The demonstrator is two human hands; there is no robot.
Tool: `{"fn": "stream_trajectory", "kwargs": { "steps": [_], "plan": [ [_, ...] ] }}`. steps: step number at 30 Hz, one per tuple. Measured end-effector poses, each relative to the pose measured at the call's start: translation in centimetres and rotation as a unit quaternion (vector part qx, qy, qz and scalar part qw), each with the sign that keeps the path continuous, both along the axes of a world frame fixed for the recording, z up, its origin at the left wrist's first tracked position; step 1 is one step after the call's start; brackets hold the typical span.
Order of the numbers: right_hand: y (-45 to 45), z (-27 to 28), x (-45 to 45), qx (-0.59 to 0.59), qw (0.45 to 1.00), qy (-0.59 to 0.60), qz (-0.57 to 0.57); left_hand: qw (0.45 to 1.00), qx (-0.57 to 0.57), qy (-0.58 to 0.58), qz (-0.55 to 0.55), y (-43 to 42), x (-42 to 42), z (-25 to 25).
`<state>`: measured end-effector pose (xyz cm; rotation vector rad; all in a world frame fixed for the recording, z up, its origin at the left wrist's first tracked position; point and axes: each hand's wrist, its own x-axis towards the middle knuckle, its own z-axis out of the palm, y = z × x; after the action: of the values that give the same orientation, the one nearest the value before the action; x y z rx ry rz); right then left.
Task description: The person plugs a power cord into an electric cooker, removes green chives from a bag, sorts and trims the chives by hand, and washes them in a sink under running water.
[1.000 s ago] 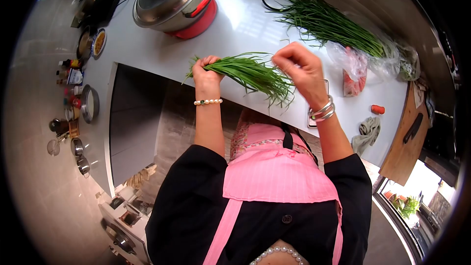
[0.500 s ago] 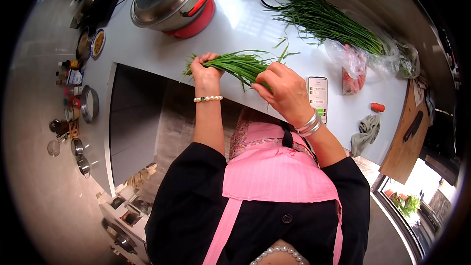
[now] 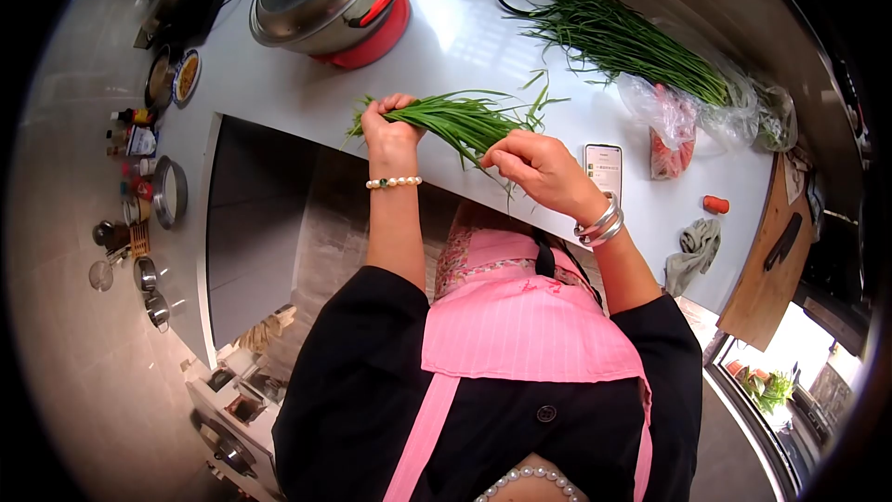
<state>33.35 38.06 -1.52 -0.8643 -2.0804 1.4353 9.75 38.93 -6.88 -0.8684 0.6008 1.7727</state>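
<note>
While the left hand (image 3: 390, 125) is clamped around one end of a bunch of green stalks (image 3: 444, 117), the right hand (image 3: 537, 167) is at the bunch's loose ends, fingers curled inward; whether a blade sits between them cannot be told. Bunch: held over the near edge of the white table (image 3: 455, 51), blades fanned toward the right hand, a few drooping. Loose green pieces (image 3: 536, 110): on the table, just beyond the right hand. Phone (image 3: 604, 163): beside the right hand, its lower part hidden by the wrist. Larger heap of stalks (image 3: 632, 42): farther back, one end at a clear plastic bag (image 3: 729, 107). Handling, as judged: left grip snug, not crushing, since such stalks likely bruise; right fingers best on few blades at once, pulled lightly, lest sound stalks slip out; loose pieces best gathered in one spot, apart from the phone.
</note>
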Motion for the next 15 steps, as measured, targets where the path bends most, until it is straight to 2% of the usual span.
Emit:
{"fn": "stream_trajectory", "kwargs": {
  "steps": [2,5,8,15],
  "plan": [
    [0.2,-0.1,0.1,-0.087,0.996,-0.005,0.015,1.000,0.008,-0.012,0.004,0.0,-0.1,-0.2],
    [0.4,0.1,0.3,-0.131,0.990,-0.057,0.017,1.000,0.001,-0.011,0.003,0.1,0.0,-0.1],
    [0.3,0.8,0.3,-0.170,0.984,-0.038,0.026,1.000,0.012,-0.012,-0.003,0.1,0.0,-0.4],
    [0.4,0.9,-0.5,-0.184,0.983,-0.016,0.017,1.000,0.008,0.010,0.004,0.1,0.5,0.1]
  ]
}}
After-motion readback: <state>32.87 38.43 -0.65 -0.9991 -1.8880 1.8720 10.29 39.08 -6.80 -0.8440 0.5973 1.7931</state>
